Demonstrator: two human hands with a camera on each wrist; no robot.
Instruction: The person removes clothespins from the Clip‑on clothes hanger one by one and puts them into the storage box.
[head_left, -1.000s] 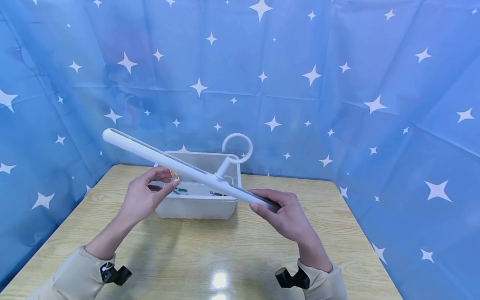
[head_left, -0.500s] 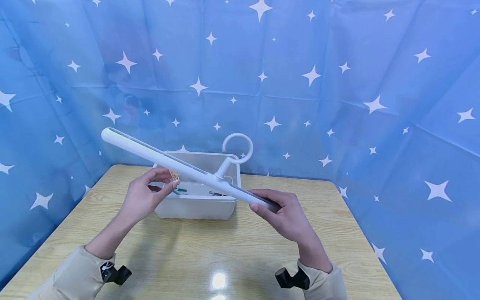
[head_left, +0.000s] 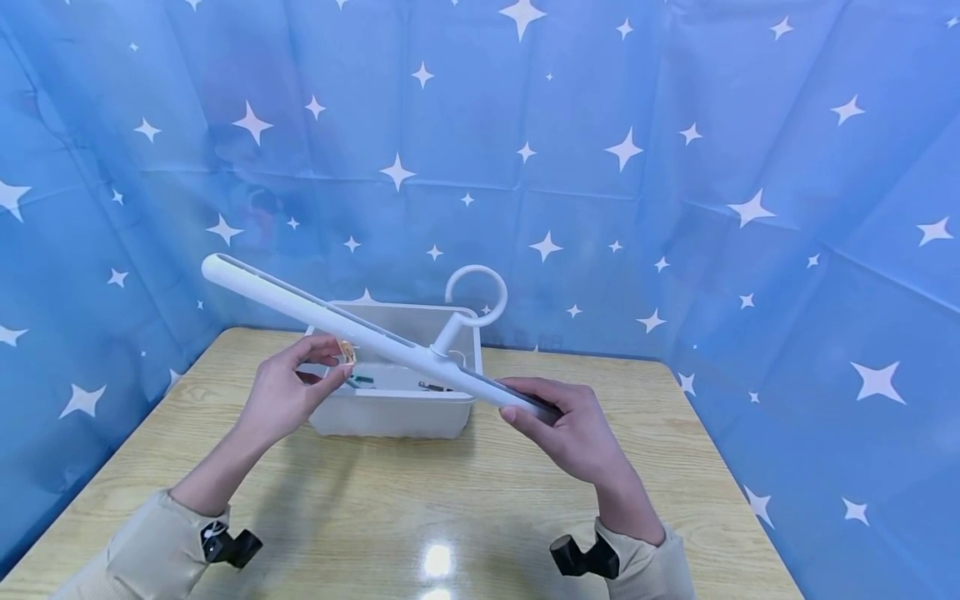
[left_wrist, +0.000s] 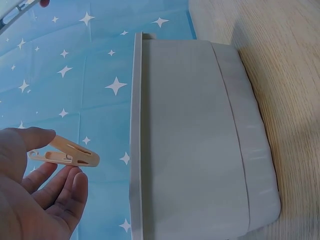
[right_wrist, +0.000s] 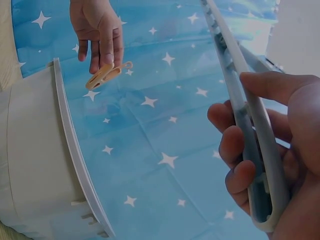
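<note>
A white plastic clothes hanger (head_left: 390,350) is held in the air on a slant, its round hook (head_left: 503,292) pointing up. My right hand (head_left: 566,425) grips its lower right end; in the right wrist view the fingers wrap around that arm of the hanger (right_wrist: 260,135). Between thumb and fingertips, my left hand (head_left: 285,392) pinches a light orange clothespin (head_left: 347,353). The left wrist view shows the clothespin (left_wrist: 92,159) lying sideways, apart from everything but the fingers. In the head view it is just below the hanger's left arm.
Behind the hands a pale grey bin (head_left: 393,417) stands on the wooden table (head_left: 420,500). Inside are a small green item (head_left: 362,380) and a dark one (head_left: 431,387), partly hidden by the hanger. A blue star-patterned curtain (head_left: 675,83) surrounds the table.
The clothespin has shifted very slightly left and tilted a little in my left fingertips. The right hand and the hanger are practically still.
</note>
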